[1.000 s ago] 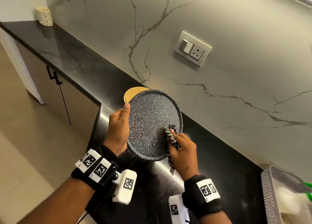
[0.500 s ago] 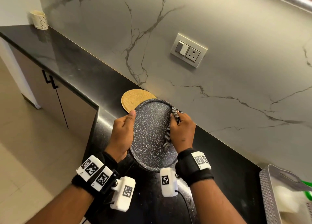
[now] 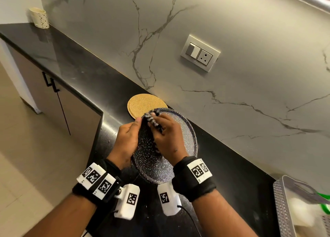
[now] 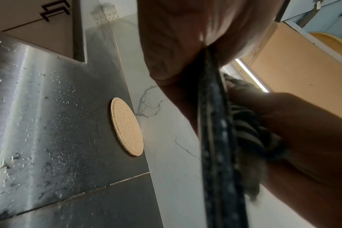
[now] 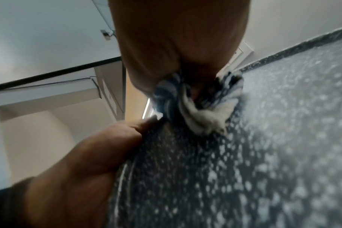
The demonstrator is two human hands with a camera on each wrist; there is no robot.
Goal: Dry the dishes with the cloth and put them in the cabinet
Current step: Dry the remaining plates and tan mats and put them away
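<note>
A round black plate with white speckles [image 3: 153, 167] is held tilted above the black counter. My left hand [image 3: 127, 138] grips its left rim, thumb on the speckled face. My right hand [image 3: 167, 138] holds a bunched black-and-white striped cloth [image 3: 151, 119] and presses it on the plate's upper left part, close to the left thumb. In the right wrist view the cloth [image 5: 197, 104] lies against the speckled plate [image 5: 244, 154]. The left wrist view shows the plate [image 4: 216, 138] edge-on with the cloth [image 4: 250, 132] behind it.
A round cork mat [image 3: 145, 105] lies on the counter [image 3: 75, 61] by the marble wall, just beyond the plate. A grey basket [image 3: 284, 206] stands at the right edge. A patterned cup [image 3: 39, 17] sits far left. Lower cabinet doors with black handles [image 3: 50, 82] are at left.
My right hand has wiped the cloth from the plate's lower right, up along its right side, to the upper left. The plate has tilted more edge-on, uncovering the cork mat.
</note>
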